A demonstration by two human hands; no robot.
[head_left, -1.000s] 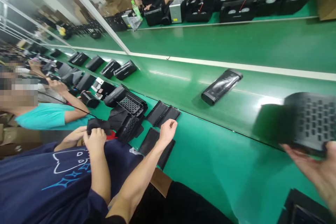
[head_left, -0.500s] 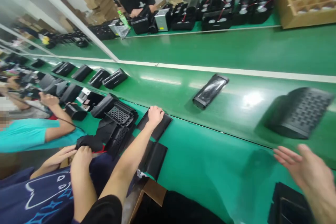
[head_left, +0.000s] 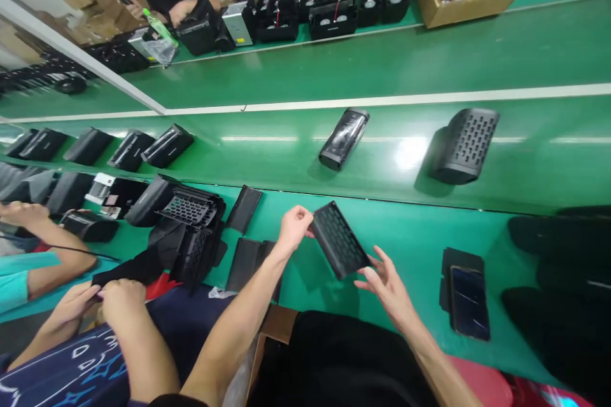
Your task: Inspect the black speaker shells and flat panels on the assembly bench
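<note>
A black curved panel with a grid of slots (head_left: pixel 340 240) is tilted above the green table in front of me. My left hand (head_left: pixel 296 227) is closed on its upper left corner, thumb and fingers pinching the edge. At the opposite end, my right hand (head_left: pixel 387 286) has its thumb and fingers around the lower right corner. Left of my left forearm lie flat black panels (head_left: pixel 244 210), one apart and others (head_left: pixel 244 264) partly hidden behind the arm.
A dark phone (head_left: pixel 470 302) lies on a black piece at right. Beyond the table edge, a wrapped black case (head_left: pixel 344 138) and a slotted black housing (head_left: pixel 470 146) rest on the green belt. Co-workers' hands (head_left: pixel 124 302) and stacked black grilles (head_left: pixel 188 210) are at left.
My left hand has lifted a black panel from the table and brought it rightward in front of me. My right hand has come in from the far right to the panel's other end.
</note>
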